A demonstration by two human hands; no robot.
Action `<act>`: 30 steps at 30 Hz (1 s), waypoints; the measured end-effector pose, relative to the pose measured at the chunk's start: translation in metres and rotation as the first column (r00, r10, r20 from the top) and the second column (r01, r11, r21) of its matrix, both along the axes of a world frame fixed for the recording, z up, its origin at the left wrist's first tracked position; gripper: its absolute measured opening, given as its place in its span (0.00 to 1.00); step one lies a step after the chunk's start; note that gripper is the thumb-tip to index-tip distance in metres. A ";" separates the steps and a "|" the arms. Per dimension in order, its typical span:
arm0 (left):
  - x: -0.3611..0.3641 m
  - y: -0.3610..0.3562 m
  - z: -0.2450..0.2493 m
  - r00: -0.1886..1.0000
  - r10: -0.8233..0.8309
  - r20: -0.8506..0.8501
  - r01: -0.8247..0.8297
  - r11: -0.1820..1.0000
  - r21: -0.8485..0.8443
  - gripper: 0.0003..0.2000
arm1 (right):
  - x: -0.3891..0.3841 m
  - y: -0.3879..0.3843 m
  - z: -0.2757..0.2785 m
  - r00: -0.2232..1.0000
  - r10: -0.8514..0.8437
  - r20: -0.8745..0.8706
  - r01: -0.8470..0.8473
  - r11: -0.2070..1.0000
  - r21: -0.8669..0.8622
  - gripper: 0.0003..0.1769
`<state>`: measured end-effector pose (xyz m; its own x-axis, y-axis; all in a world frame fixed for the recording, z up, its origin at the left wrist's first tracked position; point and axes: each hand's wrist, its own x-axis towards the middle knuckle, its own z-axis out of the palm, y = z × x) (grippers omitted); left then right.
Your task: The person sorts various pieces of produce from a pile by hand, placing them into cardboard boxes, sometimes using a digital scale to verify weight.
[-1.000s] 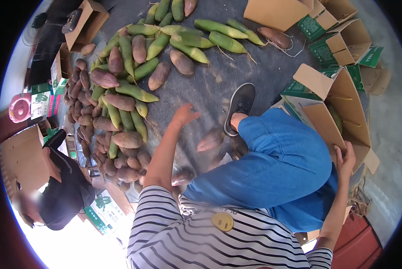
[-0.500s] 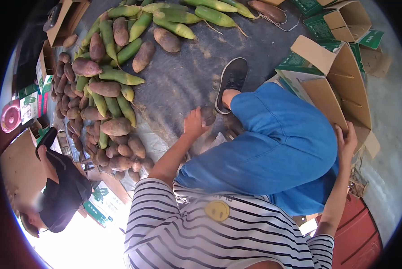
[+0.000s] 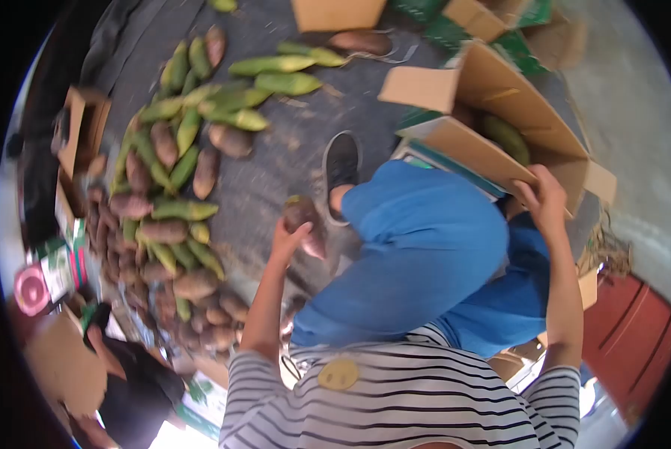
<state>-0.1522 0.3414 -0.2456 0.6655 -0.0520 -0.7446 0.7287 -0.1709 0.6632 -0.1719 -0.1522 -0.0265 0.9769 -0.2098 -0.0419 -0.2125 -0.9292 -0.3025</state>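
My left hand (image 3: 287, 238) is closed round a purple-red root vegetable (image 3: 306, 224), held above the dark ground sheet beside my shoe (image 3: 342, 168). The fingers of my right hand (image 3: 543, 196) grip the near edge of an open cardboard box (image 3: 463, 142). Inside that box a long green radish (image 3: 505, 136) shows. To the left lie green radishes (image 3: 283, 82) mixed with reddish-brown roots (image 3: 163, 231), piled on the sheet.
More cardboard boxes (image 3: 338, 13) stand at the top and upper right. A red panel (image 3: 631, 337) is at the lower right. Another person in dark clothing (image 3: 137, 382) is at the lower left, near a pink round object (image 3: 31, 289).
The view has turned and shifted. My left hand has lifted the root off the ground. The box by my right hand is now tilted so that its inside shows.
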 end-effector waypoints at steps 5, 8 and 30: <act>0.066 -0.051 0.116 0.826 0.069 0.559 0.030 0.986 -0.166 0.37 | -0.003 -0.003 -0.001 0.998 0.046 0.041 -0.046 0.999 -0.016 0.13; 0.083 -0.106 0.214 0.680 0.082 0.729 0.077 0.980 -0.182 0.38 | -0.005 -0.004 -0.001 0.998 0.052 0.032 -0.052 0.999 0.000 0.13; 0.115 -0.100 0.119 0.559 -0.366 0.744 0.058 0.912 0.405 0.11 | -0.007 -0.005 -0.003 0.998 0.053 0.015 -0.053 0.999 -0.008 0.15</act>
<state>-0.0376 0.2419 -0.1263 0.9848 -0.1546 0.0790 -0.1516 -0.5443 0.8251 -0.1790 -0.1568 -0.0298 0.9872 -0.1575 -0.0255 -0.1579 -0.9413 -0.2984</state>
